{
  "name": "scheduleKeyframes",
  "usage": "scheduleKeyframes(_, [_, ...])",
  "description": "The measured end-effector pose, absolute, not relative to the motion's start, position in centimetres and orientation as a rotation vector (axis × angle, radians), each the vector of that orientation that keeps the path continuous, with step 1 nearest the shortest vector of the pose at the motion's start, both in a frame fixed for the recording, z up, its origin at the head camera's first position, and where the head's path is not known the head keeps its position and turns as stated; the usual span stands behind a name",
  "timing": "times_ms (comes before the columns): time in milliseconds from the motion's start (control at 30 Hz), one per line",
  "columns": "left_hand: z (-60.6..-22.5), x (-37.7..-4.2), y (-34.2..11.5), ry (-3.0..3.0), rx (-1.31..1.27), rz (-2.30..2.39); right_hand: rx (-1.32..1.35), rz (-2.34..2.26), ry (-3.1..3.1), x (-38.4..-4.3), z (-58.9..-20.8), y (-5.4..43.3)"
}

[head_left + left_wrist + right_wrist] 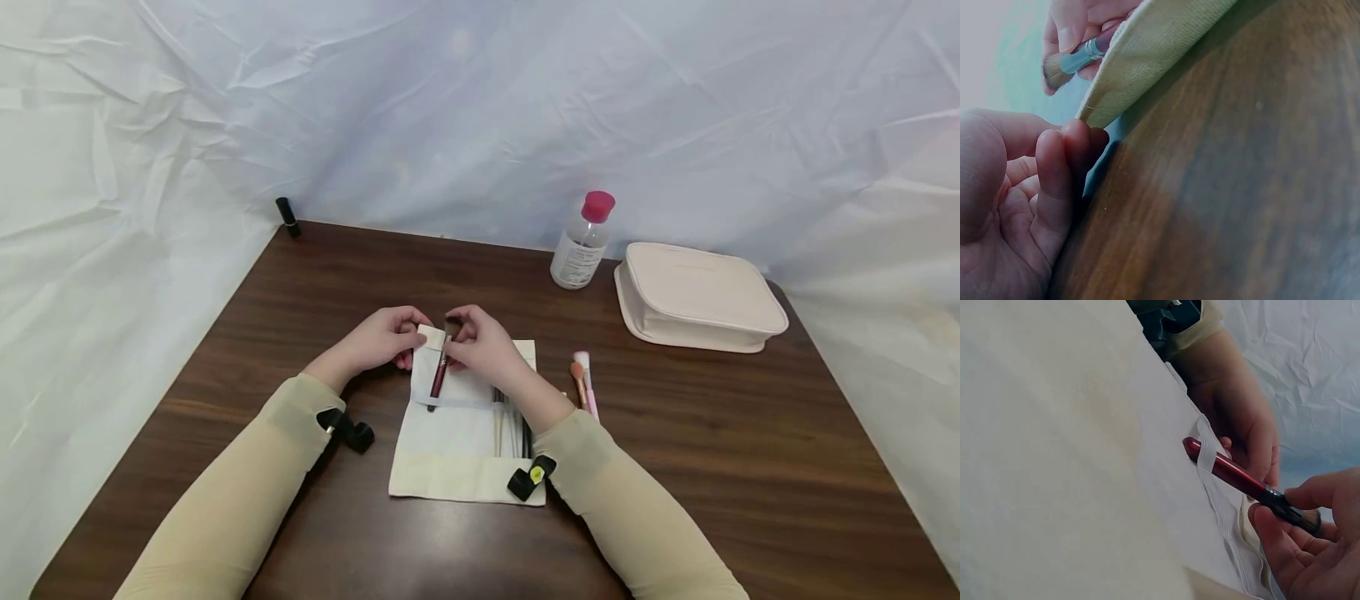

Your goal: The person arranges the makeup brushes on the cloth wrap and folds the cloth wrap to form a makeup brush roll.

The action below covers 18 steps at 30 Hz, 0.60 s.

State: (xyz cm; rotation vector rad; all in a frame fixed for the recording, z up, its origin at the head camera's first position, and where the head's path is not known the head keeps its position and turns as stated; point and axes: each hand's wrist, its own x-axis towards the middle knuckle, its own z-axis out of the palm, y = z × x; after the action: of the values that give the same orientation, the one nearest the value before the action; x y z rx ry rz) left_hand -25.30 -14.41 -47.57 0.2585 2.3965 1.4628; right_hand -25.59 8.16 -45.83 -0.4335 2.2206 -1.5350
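A cream cloth brush roll (442,471) lies unfolded on the table. My left hand (384,337) pinches its upper left corner; the left wrist view shows the cloth edge (1141,62) between thumb and fingertips, lifted off the wood. My right hand (483,346) pinches a makeup brush (438,375) near its bristle end. The brush has a dark red handle (1238,475), a metal collar and brown bristles (1057,72). Its handle end passes under the white elastic band (1208,456) of the roll. Several slim brushes (498,433) sit on the roll's right side, partly hidden by my right forearm.
Right of the roll lie a pink brush (587,379) and an orange-brown one (579,379). Behind stand a clear bottle with a red cap (581,250) and a pale pink case (701,292). A black tube (288,217) stands at the far left corner, by the white sheeting.
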Motion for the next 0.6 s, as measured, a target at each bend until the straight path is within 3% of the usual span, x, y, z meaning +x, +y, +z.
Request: scheduleKeyframes(600, [-47.8, -25.2, -14.6, 2.415, 0.283, 1.44, -0.714, -1.111, 2.439, -23.3, -46.1, 7.8])
